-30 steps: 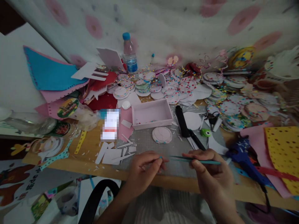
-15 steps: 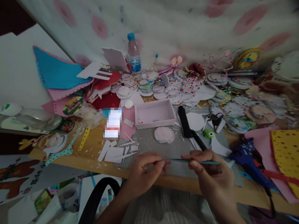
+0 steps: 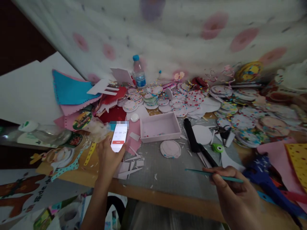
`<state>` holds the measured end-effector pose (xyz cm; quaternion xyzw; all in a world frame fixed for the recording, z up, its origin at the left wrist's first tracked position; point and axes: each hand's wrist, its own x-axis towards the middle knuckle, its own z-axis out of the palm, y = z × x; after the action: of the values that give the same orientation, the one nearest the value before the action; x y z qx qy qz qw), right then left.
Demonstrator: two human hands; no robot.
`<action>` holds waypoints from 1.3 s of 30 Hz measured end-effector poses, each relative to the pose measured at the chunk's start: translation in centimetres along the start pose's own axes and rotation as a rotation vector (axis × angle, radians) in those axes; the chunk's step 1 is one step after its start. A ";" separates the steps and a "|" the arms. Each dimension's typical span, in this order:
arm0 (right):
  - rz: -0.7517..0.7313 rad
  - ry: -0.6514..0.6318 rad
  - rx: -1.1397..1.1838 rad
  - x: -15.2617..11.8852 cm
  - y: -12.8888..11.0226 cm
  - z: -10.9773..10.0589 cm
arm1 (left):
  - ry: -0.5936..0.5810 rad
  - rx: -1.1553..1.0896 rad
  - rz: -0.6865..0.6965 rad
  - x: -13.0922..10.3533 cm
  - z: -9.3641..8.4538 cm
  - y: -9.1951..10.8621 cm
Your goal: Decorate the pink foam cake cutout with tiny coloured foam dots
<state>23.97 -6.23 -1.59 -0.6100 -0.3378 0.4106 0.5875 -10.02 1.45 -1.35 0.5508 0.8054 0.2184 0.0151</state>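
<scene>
My left hand is closed around the lower part of a lit phone, thumb at its right edge and fingers at its left. The phone's screen shows a timer and a red bar. Pinched in my right hand is a thin teal pointed stick, its narrow tip aimed left above the grey cutting mat. Beyond that tip lies a stack of white paper discs with a few coloured dots. Behind it stands an open white box with small beads inside. White paper scraps lie beside my left hand.
Many decorated paper discs are piled along the back, near a water bottle. A long black tool, a green punch and a blue glue gun lie right. Plastic bottles lie left.
My left hand has let go of the teal stick's thin end and moved left onto the phone. My right hand keeps the stick, now farther right. The view has tilted upward.
</scene>
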 end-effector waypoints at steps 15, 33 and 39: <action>-0.005 -0.035 -0.104 0.2 -0.5 -0.7 | -0.204 0.379 0.079 7.0 2.1 -0.5; -0.025 0.052 -0.155 -0.3 -1.5 0.8 | -0.133 0.265 0.162 4.9 -0.6 -1.5; -0.644 -0.051 -0.398 -1.6 -2.6 1.9 | -0.491 -0.779 0.074 -7.1 -3.2 5.9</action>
<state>21.76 -6.67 1.24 -0.5645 -0.5999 0.1463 0.5478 -2.88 -4.19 2.22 0.5680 0.6156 0.3681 0.4036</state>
